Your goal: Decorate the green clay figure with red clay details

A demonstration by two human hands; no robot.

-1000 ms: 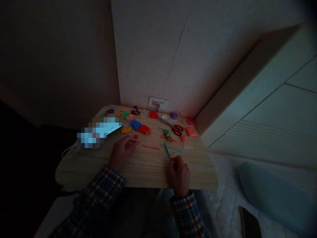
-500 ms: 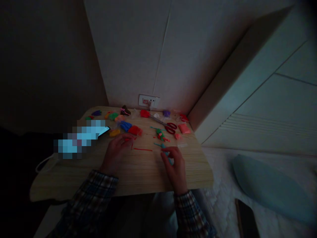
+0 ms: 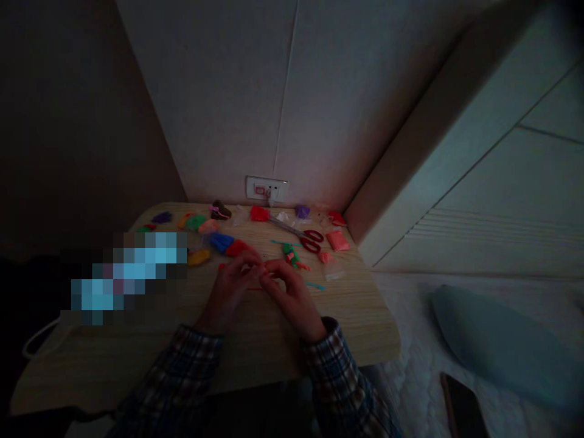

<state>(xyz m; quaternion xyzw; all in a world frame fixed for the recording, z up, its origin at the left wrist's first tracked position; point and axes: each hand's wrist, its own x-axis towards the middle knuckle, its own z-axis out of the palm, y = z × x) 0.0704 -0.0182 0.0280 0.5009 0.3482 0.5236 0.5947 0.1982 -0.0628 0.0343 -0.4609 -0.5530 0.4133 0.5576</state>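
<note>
Over the middle of the table, my left hand [image 3: 233, 285] and my right hand [image 3: 292, 297] meet at the fingertips. Both are closed in a pinch on a small bit of red clay, mostly hidden by the fingers. Under them a thin red clay strand [image 3: 254, 289] lies on the wood, partly covered. A teal tool [image 3: 316, 286] rests just right of my right hand. Beyond it lies a small green clay figure [image 3: 290, 254] with reddish parts. A red clay pack [image 3: 236, 247] and a blue clay pack [image 3: 221, 242] sit behind my left hand.
Red-handled scissors [image 3: 301, 234] lie toward the back of the table [image 3: 356, 328]. Several clay packs stand around, including a pink one [image 3: 337, 240] and a yellow one [image 3: 198, 258]. A blurred-out bright screen [image 3: 132, 267] is at left. The wall socket [image 3: 267, 188] is behind.
My right hand has let go of the teal tool, now lying on the table, and moved left to meet my left hand. The view has shifted slightly.
</note>
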